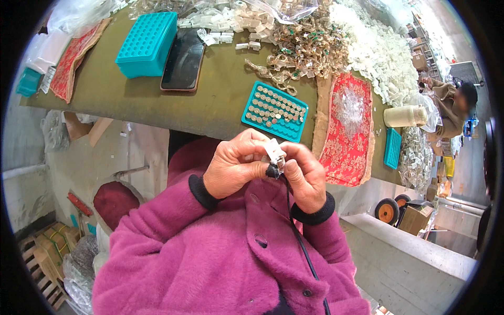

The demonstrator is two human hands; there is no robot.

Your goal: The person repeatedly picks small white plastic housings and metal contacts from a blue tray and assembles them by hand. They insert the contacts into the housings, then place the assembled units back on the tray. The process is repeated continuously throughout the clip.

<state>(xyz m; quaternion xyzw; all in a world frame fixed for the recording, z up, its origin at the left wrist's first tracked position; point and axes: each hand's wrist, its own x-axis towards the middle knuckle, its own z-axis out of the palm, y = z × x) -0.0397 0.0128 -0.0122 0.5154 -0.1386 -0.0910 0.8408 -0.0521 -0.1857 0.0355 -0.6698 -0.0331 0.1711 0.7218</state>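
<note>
Close to my chest, at the table's near edge, both hands meet around a small white plastic housing (273, 149) with a metal piece showing at its lower end. My left hand (236, 164) pinches the housing from the left, thumb and fingers pressed together. From the right, my right hand (306, 176) grips its other side between thumb and forefinger. A dark lump (272, 171) shows at my left thumb tip; its kind is unclear. Just beyond my hands lies a teal tray (294, 129) with rows of small round metal pieces, some of its slots bare.
On the green table (220, 105) stand a teal box (148, 44) and a phone (184, 60). Metal parts (310, 44) and white housings (383, 63) are heaped at the back. A red patterned cloth (346, 152) lies right. A black cable (300, 239) hangs below my hands. Another person (449, 105) sits far right.
</note>
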